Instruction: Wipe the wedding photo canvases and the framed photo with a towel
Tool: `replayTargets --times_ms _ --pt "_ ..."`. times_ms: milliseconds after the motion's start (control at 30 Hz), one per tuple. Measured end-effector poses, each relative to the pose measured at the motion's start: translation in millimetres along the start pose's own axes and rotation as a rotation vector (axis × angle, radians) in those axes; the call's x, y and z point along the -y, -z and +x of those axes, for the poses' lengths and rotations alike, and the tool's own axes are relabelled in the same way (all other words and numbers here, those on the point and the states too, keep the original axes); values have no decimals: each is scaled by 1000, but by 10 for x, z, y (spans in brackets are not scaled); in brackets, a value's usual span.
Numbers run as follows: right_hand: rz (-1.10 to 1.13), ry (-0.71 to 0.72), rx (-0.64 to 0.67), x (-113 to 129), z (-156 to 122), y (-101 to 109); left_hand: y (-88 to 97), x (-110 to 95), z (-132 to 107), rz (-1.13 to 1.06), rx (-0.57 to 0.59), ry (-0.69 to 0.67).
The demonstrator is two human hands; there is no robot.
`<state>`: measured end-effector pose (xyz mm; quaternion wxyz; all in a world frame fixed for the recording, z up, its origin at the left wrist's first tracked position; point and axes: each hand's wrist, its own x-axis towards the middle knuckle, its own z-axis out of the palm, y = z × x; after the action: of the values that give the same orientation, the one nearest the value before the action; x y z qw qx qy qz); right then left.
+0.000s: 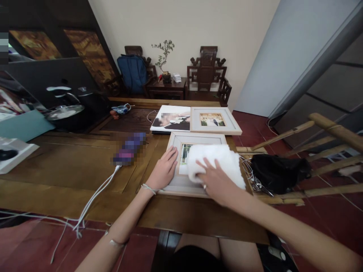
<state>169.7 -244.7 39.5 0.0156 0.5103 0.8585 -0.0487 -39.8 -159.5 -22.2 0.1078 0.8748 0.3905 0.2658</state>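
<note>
A picture frame point(173, 181) with a pale wide border lies flat on the wooden table in front of me. My left hand point(163, 168) rests on its left side, fingers stretched out flat along the border. On the right half of the frame lies a folded white cloth point(212, 155), thick and fluffy. My right hand point(217, 181) grips this cloth, its fingers spread over the top and pressing it onto the frame. The cloth hides much of the photo point(185, 153) inside. Behind, touching side by side, are a second framed photo point(236, 124) and a white-edged photo panel point(174, 113).
A phone point(130, 147) with white cables lies left of the frame. A kettle, a lidded pot point(66, 115) and a teal box point(31, 124) stand farther left. A bamboo chair point(286, 139) holding a black bag point(279, 172) stands right of the table. Carved chairs point(208, 70) line the wall.
</note>
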Motion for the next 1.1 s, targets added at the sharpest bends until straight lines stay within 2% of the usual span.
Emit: replayTargets --times_ms 167,267,367,467,600,700,800,967,1100 --pt "-148 -118 -202 -641 572 -13 6 8 -1 -18 12 3" --pt "-210 -120 -190 -743 703 -7 8 2 1 -20 1 10" --pt "-233 -101 -123 -564 565 -62 1 -1 1 -25 -12 16" --pt "-183 -77 -54 -226 214 -67 -11 0 2 -28 -21 21" --pt "-41 10 121 194 -253 89 -14 -10 7 -18 -14 41" --pt "42 95 171 367 -365 166 -3 -31 10 -52 -18 67" --pt "62 155 93 410 -238 108 12 -54 7 -127 -26 112" --pt "35 250 -38 310 234 -64 42 -87 -9 -304 -57 188" --pt "-41 208 -67 164 673 -49 64 -111 -40 -414 -136 178"
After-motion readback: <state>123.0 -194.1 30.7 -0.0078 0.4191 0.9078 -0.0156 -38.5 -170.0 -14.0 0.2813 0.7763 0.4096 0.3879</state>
